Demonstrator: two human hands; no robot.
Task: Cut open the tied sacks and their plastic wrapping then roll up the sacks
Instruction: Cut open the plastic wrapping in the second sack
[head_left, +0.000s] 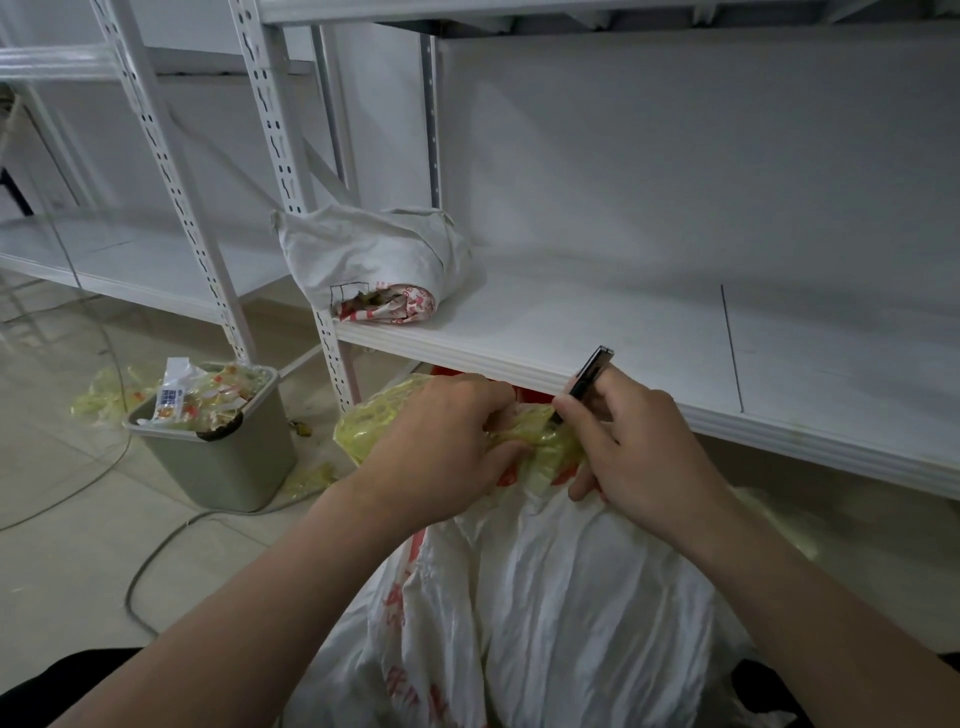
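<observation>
A white sack (561, 597) with red print stands in front of me, its top bunched under yellowish plastic wrapping (550, 447). My left hand (441, 447) grips the wrapped neck of the sack. My right hand (634, 441) holds a dark metal utility knife (589, 371), its tip buried in the plastic next to my left fingers. A rolled-up white sack (369, 260) with red print lies on the white shelf (597, 332) behind.
A grey-green bin (228, 457) stuffed with plastic scraps stands on the tiled floor to the left, with more yellowish scraps around it. A grey cable (156, 551) snakes across the floor. White slotted shelf uprights (275, 130) rise at left.
</observation>
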